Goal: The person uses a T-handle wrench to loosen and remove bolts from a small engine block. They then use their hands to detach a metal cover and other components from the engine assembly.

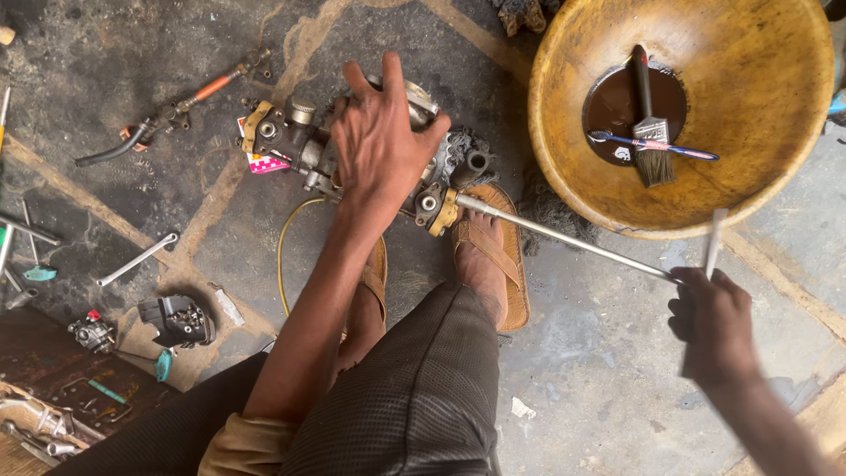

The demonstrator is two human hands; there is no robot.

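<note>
A grimy metal engine part [295, 141] with yellowed fittings lies on the stained concrete floor, in front of my sandalled feet. My left hand [383, 137] presses flat on top of it, fingers spread over the housing. My right hand [714, 322] grips the handle end of a long steel T-bar wrench [564, 240]. The shaft runs up and left, and its far end sits on a fitting [434, 204] at the part's near corner. My right foot [489, 256] rests just beneath the shaft.
A large yellow bowl [775, 167] at the upper right holds dark liquid, a paintbrush [650, 132] and a toothbrush [652, 145]. A spanner [137, 258], a rod with an orange sleeve [189, 97], a small black part [176, 319] and other tools lie to the left.
</note>
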